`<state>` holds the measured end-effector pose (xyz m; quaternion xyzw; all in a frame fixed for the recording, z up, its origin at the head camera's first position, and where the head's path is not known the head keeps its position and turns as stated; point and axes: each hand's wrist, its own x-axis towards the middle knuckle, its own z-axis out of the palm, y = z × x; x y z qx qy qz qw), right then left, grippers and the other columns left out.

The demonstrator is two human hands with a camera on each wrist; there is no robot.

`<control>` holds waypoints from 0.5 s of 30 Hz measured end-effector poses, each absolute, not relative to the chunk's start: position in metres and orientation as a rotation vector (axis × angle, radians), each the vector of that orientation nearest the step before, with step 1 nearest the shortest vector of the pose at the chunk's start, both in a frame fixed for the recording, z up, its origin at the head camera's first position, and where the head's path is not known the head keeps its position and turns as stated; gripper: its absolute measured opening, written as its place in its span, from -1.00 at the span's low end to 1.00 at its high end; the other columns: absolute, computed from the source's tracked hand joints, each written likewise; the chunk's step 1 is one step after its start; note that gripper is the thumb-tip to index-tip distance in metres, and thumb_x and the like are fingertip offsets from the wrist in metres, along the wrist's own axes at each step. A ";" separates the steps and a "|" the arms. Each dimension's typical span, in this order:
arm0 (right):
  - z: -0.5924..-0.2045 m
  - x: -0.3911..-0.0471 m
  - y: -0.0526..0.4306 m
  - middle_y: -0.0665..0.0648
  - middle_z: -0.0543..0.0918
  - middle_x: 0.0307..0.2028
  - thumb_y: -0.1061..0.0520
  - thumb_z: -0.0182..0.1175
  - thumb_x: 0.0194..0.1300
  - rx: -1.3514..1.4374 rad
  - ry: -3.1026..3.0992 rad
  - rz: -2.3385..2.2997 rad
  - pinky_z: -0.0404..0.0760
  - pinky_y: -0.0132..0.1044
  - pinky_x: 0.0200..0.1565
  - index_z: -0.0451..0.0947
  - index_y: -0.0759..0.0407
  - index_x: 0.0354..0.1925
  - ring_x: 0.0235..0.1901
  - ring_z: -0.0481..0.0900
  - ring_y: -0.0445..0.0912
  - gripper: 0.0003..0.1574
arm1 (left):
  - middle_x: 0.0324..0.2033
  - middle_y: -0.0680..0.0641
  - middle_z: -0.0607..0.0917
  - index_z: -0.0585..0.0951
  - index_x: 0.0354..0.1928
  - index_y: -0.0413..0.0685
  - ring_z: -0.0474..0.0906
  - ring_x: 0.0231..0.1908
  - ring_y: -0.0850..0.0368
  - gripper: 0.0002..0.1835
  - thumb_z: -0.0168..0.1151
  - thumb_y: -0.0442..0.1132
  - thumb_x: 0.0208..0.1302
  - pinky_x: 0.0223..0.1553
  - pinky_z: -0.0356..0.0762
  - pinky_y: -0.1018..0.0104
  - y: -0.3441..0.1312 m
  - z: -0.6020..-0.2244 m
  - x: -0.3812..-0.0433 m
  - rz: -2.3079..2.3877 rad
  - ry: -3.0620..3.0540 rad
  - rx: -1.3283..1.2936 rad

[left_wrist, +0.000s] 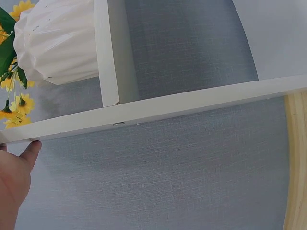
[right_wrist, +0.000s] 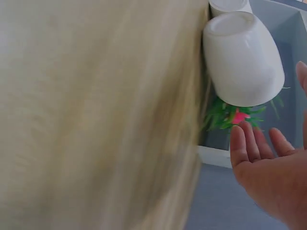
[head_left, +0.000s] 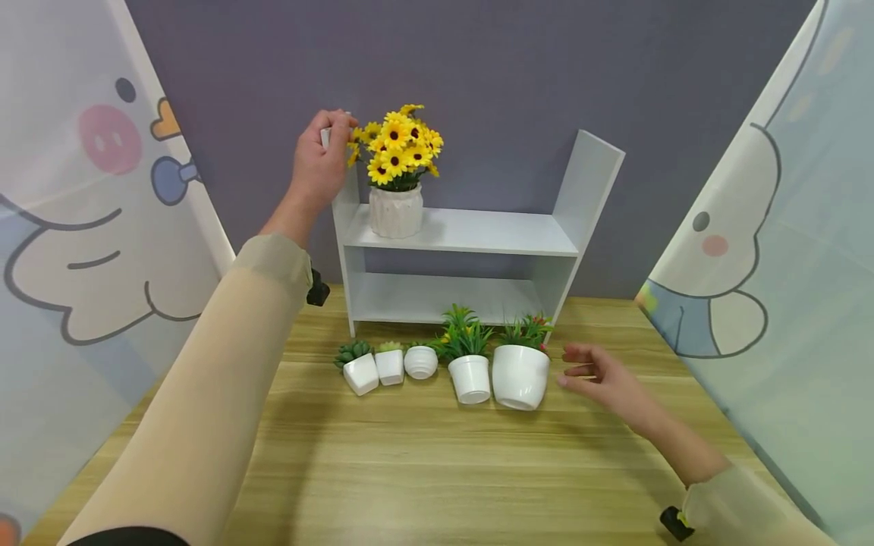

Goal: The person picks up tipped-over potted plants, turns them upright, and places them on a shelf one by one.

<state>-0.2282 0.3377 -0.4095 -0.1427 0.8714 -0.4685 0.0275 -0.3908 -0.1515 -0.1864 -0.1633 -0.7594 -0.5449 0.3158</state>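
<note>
My left hand (head_left: pixel 324 155) holds the upper end of the left side panel of a white shelf (head_left: pixel 471 231). The left wrist view shows a fingertip on the outer face of that side panel (left_wrist: pixel 192 104). Beside it, yellow artificial flowers (head_left: pixel 396 148) stand upright in a ribbed white pot (head_left: pixel 396 212) on the upper board. My right hand (head_left: pixel 604 383), fingers loosely bent and holding nothing, hovers just right of a large white pot (head_left: pixel 520 378). That pot lies tipped over, its green plant with red blooms (right_wrist: pixel 235 116) pointing toward the shelf.
Left of the large pot lie a smaller white pot (head_left: pixel 470 379) with a leafy plant and several little white succulent pots (head_left: pixel 390 367), all on the wooden table (head_left: pixel 410 462). Printed cartoon curtains (head_left: pixel 771 303) flank both sides. Behind the shelf rises a grey wall (head_left: pixel 492 68).
</note>
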 end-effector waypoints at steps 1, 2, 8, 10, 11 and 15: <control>-0.412 -0.227 0.339 0.53 0.48 0.45 0.07 0.39 0.54 -0.425 2.663 -1.450 0.71 -0.38 0.05 0.25 0.45 0.56 0.29 0.66 0.27 -0.11 | 0.51 -0.06 0.56 0.52 -0.12 0.03 0.21 0.66 0.34 -0.66 -0.02 0.10 0.76 0.63 0.26 0.33 -0.151 -0.187 -0.391 -1.435 -2.000 -0.428; -0.414 -0.226 0.340 0.54 0.46 0.46 0.07 0.38 0.55 -0.405 2.634 -1.457 0.72 -0.37 0.05 0.21 0.47 0.58 0.30 0.65 0.26 -0.08 | 0.52 -0.05 0.56 0.53 -0.12 0.02 0.22 0.66 0.34 -0.65 -0.02 0.10 0.76 0.63 0.25 0.33 -0.151 -0.186 -0.391 -1.434 -2.000 -0.426; -0.426 -0.219 0.341 0.57 0.39 0.50 0.02 0.36 0.56 -0.328 2.527 -1.453 0.71 -0.34 0.12 0.08 0.49 0.62 0.41 0.56 0.37 0.02 | 0.56 -0.03 0.52 0.54 -0.08 -0.01 0.22 0.65 0.36 -0.63 -0.03 0.12 0.76 0.61 0.30 0.31 -0.150 -0.186 -0.387 -1.422 -2.011 -0.417; -0.430 -0.217 0.339 0.57 0.37 0.50 0.02 0.38 0.55 -0.314 2.509 -1.445 0.70 -0.31 0.15 0.06 0.47 0.62 0.44 0.53 0.39 0.04 | 0.56 -0.03 0.52 0.54 -0.08 0.00 0.22 0.66 0.35 -0.64 -0.03 0.11 0.76 0.61 0.31 0.30 -0.149 -0.186 -0.387 -1.424 -2.010 -0.419; -0.431 -0.217 0.338 0.56 0.37 0.51 0.01 0.39 0.54 -0.308 2.499 -1.440 0.70 -0.27 0.18 0.05 0.46 0.63 0.46 0.52 0.40 0.06 | 0.56 -0.03 0.52 0.53 -0.09 0.01 0.21 0.66 0.35 -0.64 -0.03 0.11 0.76 0.62 0.29 0.31 -0.149 -0.186 -0.387 -1.423 -2.011 -0.420; -0.436 -0.218 0.332 0.55 0.33 0.55 -0.03 0.41 0.52 -0.282 2.480 -1.421 0.70 -0.10 0.27 -0.01 0.42 0.66 0.49 0.48 0.39 0.13 | 0.55 -0.03 0.53 0.53 -0.10 0.02 0.21 0.66 0.35 -0.64 -0.04 0.12 0.77 0.60 0.32 0.29 -0.149 -0.186 -0.385 -1.416 -2.015 -0.418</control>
